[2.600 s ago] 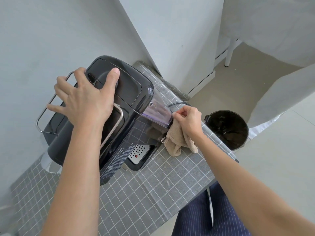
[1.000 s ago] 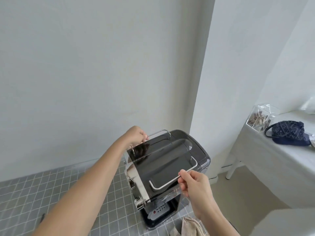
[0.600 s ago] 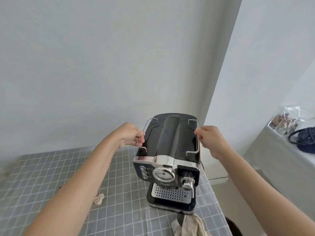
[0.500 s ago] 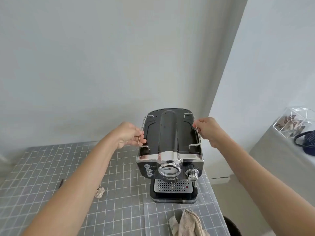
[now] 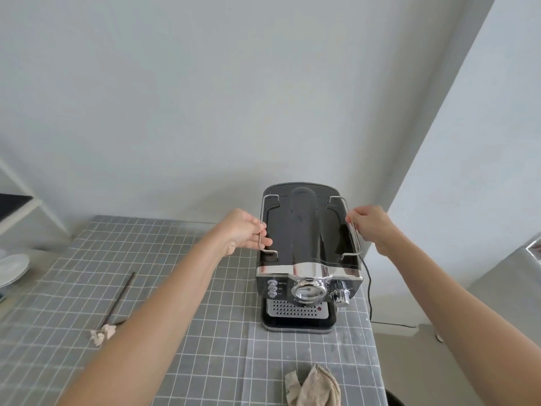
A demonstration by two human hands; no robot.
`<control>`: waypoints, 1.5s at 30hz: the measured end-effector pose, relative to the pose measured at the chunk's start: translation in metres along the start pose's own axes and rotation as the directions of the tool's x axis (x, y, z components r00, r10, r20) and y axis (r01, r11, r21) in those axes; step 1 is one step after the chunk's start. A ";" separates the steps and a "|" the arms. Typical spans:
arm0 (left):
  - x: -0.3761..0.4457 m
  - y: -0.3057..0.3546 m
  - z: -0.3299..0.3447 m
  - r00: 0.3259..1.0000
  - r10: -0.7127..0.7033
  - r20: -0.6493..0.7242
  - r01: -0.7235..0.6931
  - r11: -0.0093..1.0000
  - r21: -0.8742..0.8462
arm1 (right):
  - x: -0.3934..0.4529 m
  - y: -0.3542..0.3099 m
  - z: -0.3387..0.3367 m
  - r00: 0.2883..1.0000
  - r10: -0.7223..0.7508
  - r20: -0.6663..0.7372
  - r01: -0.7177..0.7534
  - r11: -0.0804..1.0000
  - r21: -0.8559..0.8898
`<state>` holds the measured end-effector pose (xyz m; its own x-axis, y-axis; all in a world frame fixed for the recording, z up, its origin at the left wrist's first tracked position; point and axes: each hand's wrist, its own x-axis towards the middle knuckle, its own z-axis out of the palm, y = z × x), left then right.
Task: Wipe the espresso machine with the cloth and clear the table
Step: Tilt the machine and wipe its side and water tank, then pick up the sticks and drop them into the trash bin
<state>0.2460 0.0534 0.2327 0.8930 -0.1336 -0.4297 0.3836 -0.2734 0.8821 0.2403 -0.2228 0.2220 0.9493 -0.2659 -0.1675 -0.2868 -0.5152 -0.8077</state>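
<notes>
2 hands on 1 espresso machine (image 5: 307, 259), upright at the table's (image 5: 205, 347) right edge; your left hand (image 5: 244, 231) and right hand (image 5: 370, 225) each clasp a chrome side rail; likely heavy, rigid, glossy-slick; cloth (image 5: 313, 388) lies soft, unheld, near you.

Glossy black plastic espresso machine (image 5: 304, 238) with chrome trim; soft beige cloth (image 5: 314, 388).
</notes>
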 end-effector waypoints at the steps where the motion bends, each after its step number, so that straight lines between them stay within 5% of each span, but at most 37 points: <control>1: 0.001 0.000 0.000 1.000 0.001 0.002 -0.001 1.000 0.001 | 0.001 0.001 -0.001 1.000 -0.003 0.014 0.003 1.000 -0.011; 5: 0.001 -0.002 -0.001 1.000 0.009 0.012 -0.009 1.000 0.009 | 0.004 -0.005 -0.014 0.995 -0.014 0.095 0.034 0.977 -0.210; 9: -0.009 -0.008 -0.002 0.990 0.129 -0.063 -0.128 0.992 0.014 | 0.001 -0.042 -0.020 0.988 -0.143 -0.060 0.068 0.749 -0.659; 14: -0.046 -0.066 -0.034 0.913 0.331 -0.240 -0.276 0.932 0.234 | -0.040 -0.124 0.044 0.851 -0.526 -0.003 0.474 0.769 -0.428; 19: -0.062 -0.206 -0.111 0.917 0.135 -0.375 0.029 0.916 0.401 | -0.089 -0.161 0.167 0.732 -0.629 0.261 0.678 0.709 -0.194; 24: -0.057 -0.317 -0.202 0.833 -0.010 -0.553 0.365 0.761 0.536 | -0.090 -0.113 0.318 0.754 -0.240 0.611 0.530 0.772 -0.351; 28: -0.042 -0.364 -0.241 0.873 0.009 -0.487 0.351 0.683 0.641 | -0.096 -0.076 0.399 0.730 -0.026 0.683 0.483 0.727 -0.488; 32: -0.049 -0.394 -0.250 0.870 0.126 -0.477 0.230 0.752 0.618 | -0.099 -0.034 0.440 0.776 0.031 0.629 0.370 0.786 -0.495; 36: -0.059 -0.409 -0.256 0.834 0.166 -0.526 0.131 0.866 0.482 | -0.103 -0.001 0.451 0.777 -0.065 0.626 0.508 0.651 -0.563; 39: -0.044 -0.396 -0.274 0.776 0.193 -0.600 0.106 0.898 0.427 | -0.103 0.011 0.451 0.818 -0.125 0.561 0.491 0.660 -0.569; 42: -0.005 -0.376 -0.294 0.794 0.135 -0.593 0.156 0.897 0.414 | -0.093 0.006 0.454 0.934 -0.087 0.348 0.236 0.879 -0.415; 45: 0.030 -0.360 -0.297 0.855 -0.019 -0.519 0.315 0.814 0.488 | -0.066 -0.015 0.467 0.980 0.109 0.164 -0.052 0.947 -0.316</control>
<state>0.2046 0.4303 -0.0401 0.8779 0.3854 -0.2841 0.4784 -0.7296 0.4887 0.2419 0.1835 -0.0191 0.9207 -0.1830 -0.3446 -0.3618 -0.7314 -0.5781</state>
